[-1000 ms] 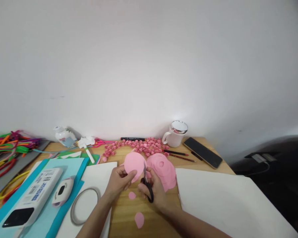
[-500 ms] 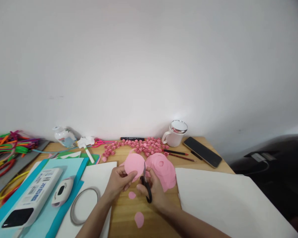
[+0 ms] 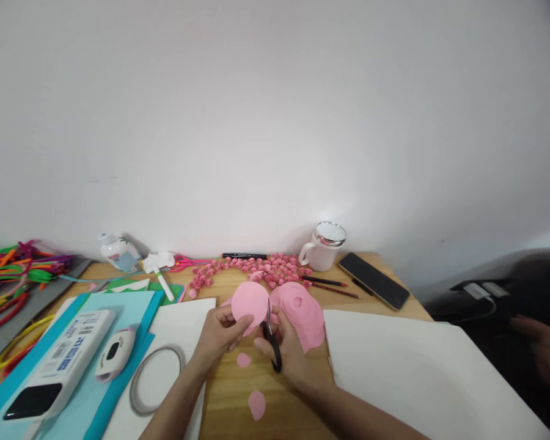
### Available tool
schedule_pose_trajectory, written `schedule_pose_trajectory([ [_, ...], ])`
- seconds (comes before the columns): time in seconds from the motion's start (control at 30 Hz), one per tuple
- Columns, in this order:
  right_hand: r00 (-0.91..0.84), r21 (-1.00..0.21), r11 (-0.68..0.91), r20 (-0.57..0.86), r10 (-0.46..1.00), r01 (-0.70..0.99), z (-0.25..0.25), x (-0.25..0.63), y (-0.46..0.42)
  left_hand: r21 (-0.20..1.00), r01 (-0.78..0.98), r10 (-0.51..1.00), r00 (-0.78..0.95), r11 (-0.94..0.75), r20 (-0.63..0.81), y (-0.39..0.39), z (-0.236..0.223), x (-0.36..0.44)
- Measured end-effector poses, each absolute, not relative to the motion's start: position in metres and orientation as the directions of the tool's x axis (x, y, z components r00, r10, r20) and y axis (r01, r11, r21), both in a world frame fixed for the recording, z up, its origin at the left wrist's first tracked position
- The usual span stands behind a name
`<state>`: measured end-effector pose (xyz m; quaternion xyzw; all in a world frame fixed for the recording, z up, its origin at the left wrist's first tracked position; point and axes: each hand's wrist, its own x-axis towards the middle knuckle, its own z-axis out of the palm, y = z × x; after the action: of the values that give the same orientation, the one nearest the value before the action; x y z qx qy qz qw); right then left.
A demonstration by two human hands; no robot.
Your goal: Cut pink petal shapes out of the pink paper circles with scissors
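Observation:
My left hand (image 3: 217, 337) pinches a pink paper circle (image 3: 250, 303) by its lower edge and holds it upright above the wooden table (image 3: 229, 391). My right hand (image 3: 288, 351) grips black-handled scissors (image 3: 270, 340), whose blades point up into the circle's right edge. Right behind them lies a stack of pink paper circles (image 3: 302, 313). Two small pink offcuts (image 3: 255, 403) rest on the wood below my hands.
Small pink paper roses (image 3: 256, 270), a white mug (image 3: 324, 247), pencils (image 3: 329, 285) and a phone (image 3: 373, 281) sit at the back. White sheets (image 3: 417, 366) flank my hands. Left: a grey ring (image 3: 153, 380), white devices on blue paper (image 3: 68, 354), pipe cleaners (image 3: 13, 269). Another person's hand (image 3: 538, 348) shows at far right.
My hands and the scissors have barely shifted while working at the pink circle. Another person's hand has come into view at the far right.

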<state>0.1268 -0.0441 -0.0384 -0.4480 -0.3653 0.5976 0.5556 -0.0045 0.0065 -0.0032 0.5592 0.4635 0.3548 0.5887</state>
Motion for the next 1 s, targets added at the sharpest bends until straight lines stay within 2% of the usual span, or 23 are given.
schedule_pose_trajectory([
  [0.27, 0.002, -0.923, -0.166, -0.178, 0.984, -0.348, -0.033, 0.127, -0.043, 0.983, 0.128, 0.935, 0.316, 0.130, -0.164, 0.007, -0.001, -0.005],
  [0.53, 0.012, -0.950, -0.111, -0.120, 0.993, -0.291, -0.036, 0.129, -0.045, 0.985, 0.161, 0.934, 0.336, 0.067, -0.118, 0.008, -0.009, -0.009],
  [1.0, -0.005, -0.935, -0.169, -0.177, 0.984, -0.312, -0.046, 0.126, -0.044, 0.991, 0.096, 0.940, 0.320, 0.092, -0.118, 0.009, -0.010, -0.010],
])
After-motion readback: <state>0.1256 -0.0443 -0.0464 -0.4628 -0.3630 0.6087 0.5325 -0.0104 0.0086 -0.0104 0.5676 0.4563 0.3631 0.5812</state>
